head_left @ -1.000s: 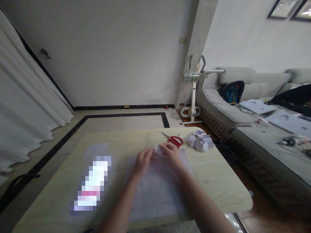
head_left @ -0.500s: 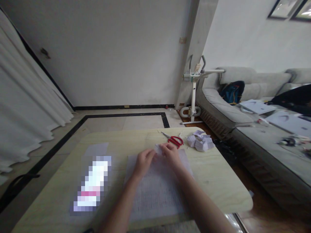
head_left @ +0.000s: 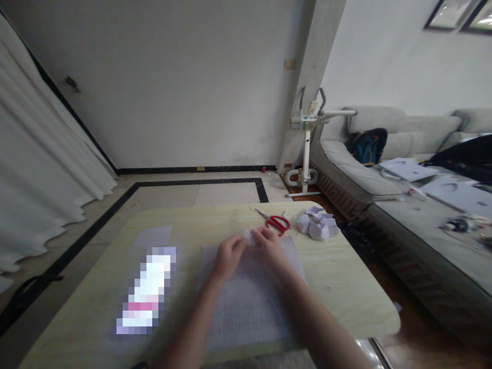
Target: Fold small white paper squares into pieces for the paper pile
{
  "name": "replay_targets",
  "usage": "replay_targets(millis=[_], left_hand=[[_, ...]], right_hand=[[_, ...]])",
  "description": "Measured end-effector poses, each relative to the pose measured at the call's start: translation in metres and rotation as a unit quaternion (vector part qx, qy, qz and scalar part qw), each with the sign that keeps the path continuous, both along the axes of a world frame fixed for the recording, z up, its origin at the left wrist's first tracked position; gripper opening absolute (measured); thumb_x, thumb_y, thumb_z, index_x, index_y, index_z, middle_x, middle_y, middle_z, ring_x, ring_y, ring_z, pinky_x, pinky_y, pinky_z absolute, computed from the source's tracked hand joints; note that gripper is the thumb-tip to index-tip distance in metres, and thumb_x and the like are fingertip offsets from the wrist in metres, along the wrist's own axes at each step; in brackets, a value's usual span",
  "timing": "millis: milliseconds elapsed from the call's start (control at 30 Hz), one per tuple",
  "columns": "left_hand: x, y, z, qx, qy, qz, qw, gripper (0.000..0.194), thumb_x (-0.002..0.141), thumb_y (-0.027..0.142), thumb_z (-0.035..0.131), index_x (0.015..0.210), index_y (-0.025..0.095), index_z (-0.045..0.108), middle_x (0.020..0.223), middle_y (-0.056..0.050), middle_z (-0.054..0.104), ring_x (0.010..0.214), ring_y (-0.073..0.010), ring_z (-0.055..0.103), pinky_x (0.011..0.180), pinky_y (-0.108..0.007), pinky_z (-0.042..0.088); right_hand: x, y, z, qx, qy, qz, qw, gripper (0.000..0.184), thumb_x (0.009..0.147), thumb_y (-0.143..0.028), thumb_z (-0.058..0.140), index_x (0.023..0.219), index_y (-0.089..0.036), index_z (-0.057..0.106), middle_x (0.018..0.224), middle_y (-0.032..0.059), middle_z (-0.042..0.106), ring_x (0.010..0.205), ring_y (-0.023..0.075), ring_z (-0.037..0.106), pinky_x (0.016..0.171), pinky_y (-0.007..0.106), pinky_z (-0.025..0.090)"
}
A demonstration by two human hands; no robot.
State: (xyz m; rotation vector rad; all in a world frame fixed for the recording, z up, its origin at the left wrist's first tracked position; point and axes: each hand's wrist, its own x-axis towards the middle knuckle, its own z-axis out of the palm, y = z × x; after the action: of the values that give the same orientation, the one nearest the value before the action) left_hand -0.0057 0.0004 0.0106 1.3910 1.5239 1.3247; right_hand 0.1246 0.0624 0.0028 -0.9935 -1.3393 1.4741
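Between my two hands is a small whitish piece of paper (head_left: 249, 236), pinched over the top edge of a large lined sheet of paper (head_left: 246, 307). My left hand (head_left: 229, 255) has its fingers closed on the piece's left side. From the other side, my right hand (head_left: 269, 245) grips it with thumb and fingers. The fingers cover much of the piece, so its exact shape is unclear. Red-handled scissors (head_left: 277, 223) lie just beyond my right hand, partly spread. Several folded paper pieces (head_left: 317, 223) sit in a pile to the right of the scissors.
On the left of the light wooden table (head_left: 346, 287) lies a pixelated bright object (head_left: 148, 287), with a pale paper slip (head_left: 154, 236) behind it. A grey sofa (head_left: 415, 220) and a white exercise machine (head_left: 306, 148) stand beyond the table on the right.
Both hands have barely moved. The small piece of paper has shifted slightly left between the fingers, and the right fingers have closed in a little.
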Motion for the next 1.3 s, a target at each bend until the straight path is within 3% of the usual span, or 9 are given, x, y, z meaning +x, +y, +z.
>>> replay_targets(millis=[233, 467, 633, 800, 933, 1100, 1300], left_hand=[[-0.001, 0.000, 0.000, 0.001, 0.014, 0.008, 1.000, 0.034, 0.085, 0.042, 0.049, 0.064, 0.016, 0.055, 0.057, 0.003, 0.052, 0.056, -0.0127, 0.050, 0.054, -0.022, 0.036], [0.000, 0.000, -0.001, 0.005, -0.026, 0.005, 1.000, 0.030, 0.083, 0.041, 0.053, 0.071, 0.015, 0.061, 0.063, 0.001, 0.058, 0.061, -0.0139, 0.055, 0.056, -0.021, 0.040], [0.000, 0.000, 0.004, 0.007, -0.052, 0.049, 0.997, 0.029, 0.080, 0.042, 0.057, 0.082, 0.014, 0.065, 0.075, -0.003, 0.066, 0.064, -0.0151, 0.059, 0.057, -0.022, 0.045], [-0.003, 0.002, 0.002, 0.008, -0.059, 0.080, 0.995, 0.027, 0.078, 0.040, 0.058, 0.079, 0.014, 0.064, 0.073, -0.002, 0.065, 0.062, -0.0143, 0.060, 0.056, -0.021, 0.046], [-0.005, 0.003, 0.000, 0.019, -0.068, 0.102, 0.992, 0.027, 0.076, 0.040, 0.059, 0.079, 0.014, 0.064, 0.072, -0.002, 0.065, 0.065, -0.0153, 0.060, 0.054, -0.021, 0.047], [-0.005, 0.004, -0.004, 0.006, -0.050, 0.085, 0.995, 0.031, 0.077, 0.044, 0.059, 0.081, 0.013, 0.064, 0.075, -0.004, 0.067, 0.066, -0.0165, 0.062, 0.057, -0.024, 0.049], [0.000, 0.004, -0.009, 0.010, -0.083, 0.039, 0.996, 0.037, 0.078, 0.044, 0.059, 0.098, 0.013, 0.063, 0.090, -0.009, 0.070, 0.081, -0.0209, 0.066, 0.068, -0.028, 0.052]], right_hand=[[0.000, -0.004, 0.004, -0.017, -0.048, 0.064, 0.997, 0.031, 0.077, -0.050, 0.058, 0.069, -0.019, 0.059, 0.056, -0.0025, 0.051, 0.050, 0.0119, 0.044, 0.046, 0.023, 0.030], [-0.001, -0.005, 0.003, 0.026, -0.062, 0.036, 0.997, 0.029, 0.078, -0.045, 0.057, 0.064, -0.020, 0.053, 0.057, -0.0019, 0.049, 0.053, 0.0123, 0.045, 0.049, 0.023, 0.033], [-0.003, -0.006, 0.001, 0.067, -0.075, 0.039, 0.994, 0.028, 0.077, -0.041, 0.058, 0.061, -0.019, 0.051, 0.057, -0.0027, 0.048, 0.053, 0.0118, 0.044, 0.049, 0.023, 0.033], [-0.005, -0.007, 0.005, 0.048, -0.095, 0.047, 0.993, 0.031, 0.078, -0.044, 0.057, 0.060, -0.018, 0.056, 0.055, -0.0015, 0.051, 0.053, 0.0127, 0.045, 0.049, 0.023, 0.032], [-0.003, -0.009, 0.013, 0.043, -0.095, 0.046, 0.994, 0.023, 0.079, -0.038, 0.055, 0.068, -0.019, 0.062, 0.063, 0.0005, 0.058, 0.060, 0.0147, 0.050, 0.054, 0.024, 0.037], [-0.001, -0.012, 0.020, 0.055, -0.093, 0.032, 0.994, 0.016, 0.076, -0.030, 0.054, 0.065, -0.019, 0.057, 0.063, -0.0003, 0.054, 0.061, 0.0150, 0.050, 0.056, 0.025, 0.038], [0.001, -0.005, 0.010, 0.048, -0.061, -0.011, 0.997, 0.017, 0.073, -0.030, 0.054, 0.061, -0.020, 0.048, 0.059, -0.0023, 0.048, 0.058, 0.0141, 0.045, 0.053, 0.024, 0.036]])
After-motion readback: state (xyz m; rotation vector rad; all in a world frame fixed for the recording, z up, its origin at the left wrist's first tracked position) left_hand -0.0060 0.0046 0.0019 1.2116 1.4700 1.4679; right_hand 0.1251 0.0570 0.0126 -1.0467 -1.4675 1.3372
